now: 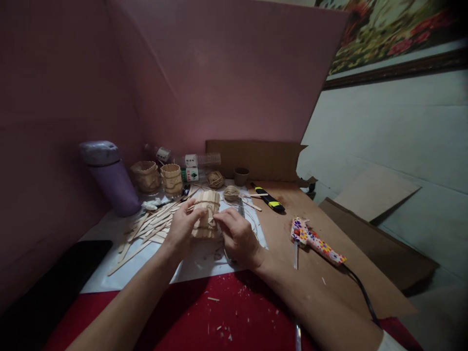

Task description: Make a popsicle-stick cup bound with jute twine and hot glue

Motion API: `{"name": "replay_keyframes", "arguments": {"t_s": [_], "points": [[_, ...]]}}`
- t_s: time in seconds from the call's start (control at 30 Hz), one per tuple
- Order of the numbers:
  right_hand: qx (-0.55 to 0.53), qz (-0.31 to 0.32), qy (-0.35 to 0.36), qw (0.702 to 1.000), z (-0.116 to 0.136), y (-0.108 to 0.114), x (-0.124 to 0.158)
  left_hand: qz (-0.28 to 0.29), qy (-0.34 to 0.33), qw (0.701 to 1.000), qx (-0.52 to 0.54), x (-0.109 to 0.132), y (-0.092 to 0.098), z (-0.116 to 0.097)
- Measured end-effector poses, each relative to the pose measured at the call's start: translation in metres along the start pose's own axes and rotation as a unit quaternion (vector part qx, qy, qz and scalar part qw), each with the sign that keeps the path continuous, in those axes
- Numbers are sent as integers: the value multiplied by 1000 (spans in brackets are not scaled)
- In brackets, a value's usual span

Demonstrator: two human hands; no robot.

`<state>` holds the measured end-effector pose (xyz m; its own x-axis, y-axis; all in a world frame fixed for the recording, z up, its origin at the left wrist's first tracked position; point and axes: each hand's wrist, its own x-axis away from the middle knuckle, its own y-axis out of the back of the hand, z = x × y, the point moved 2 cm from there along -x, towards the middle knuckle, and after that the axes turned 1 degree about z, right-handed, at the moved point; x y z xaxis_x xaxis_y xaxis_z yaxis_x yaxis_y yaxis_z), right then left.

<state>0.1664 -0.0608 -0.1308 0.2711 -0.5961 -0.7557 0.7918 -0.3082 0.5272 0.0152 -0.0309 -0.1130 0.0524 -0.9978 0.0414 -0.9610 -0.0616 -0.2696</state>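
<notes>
"In the head view, where is the piece being worked on?"

"The stick-covered cup (209,197) is between the two hands, over the white paper (193,269). I can't tell whether it rests there."

"And the left hand (182,225)?"

"Grasping the cup's side, thumb across the front, near the wooden sticks (158,226)."

"The right hand (240,238)?"

"Fingertips drawn together at the cup's front. Whether they pinch something is too small to tell."

"Which step is that?"

"Detail work on the front, I'd judge; a twine band already circles the upper part."

"What does the next move call for?"

"Probably a steady left grip and light, exact right fingertips. The twine ball (231,193) lies just behind the cup; the glue gun (317,243) is well apart, to the right."
</notes>
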Motion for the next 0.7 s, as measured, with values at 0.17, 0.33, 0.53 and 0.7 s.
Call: {"name": "replay_keyframes", "arguments": {"t_s": [0.17,0.33,0.53,0.7], "points": [[2,-22,0,1000,-1,0,1,0,10,1000,5,3,-1,1],[5,-15,2,1000,1,0,2,28,7,999,12,4,-2,1],[2,-19,-7,1000,-1,0,2,36,4,999,12,5,-3,0],[21,1,-17,1000,0,0,3,40,-4,999,3,6,-5,-1]]}}
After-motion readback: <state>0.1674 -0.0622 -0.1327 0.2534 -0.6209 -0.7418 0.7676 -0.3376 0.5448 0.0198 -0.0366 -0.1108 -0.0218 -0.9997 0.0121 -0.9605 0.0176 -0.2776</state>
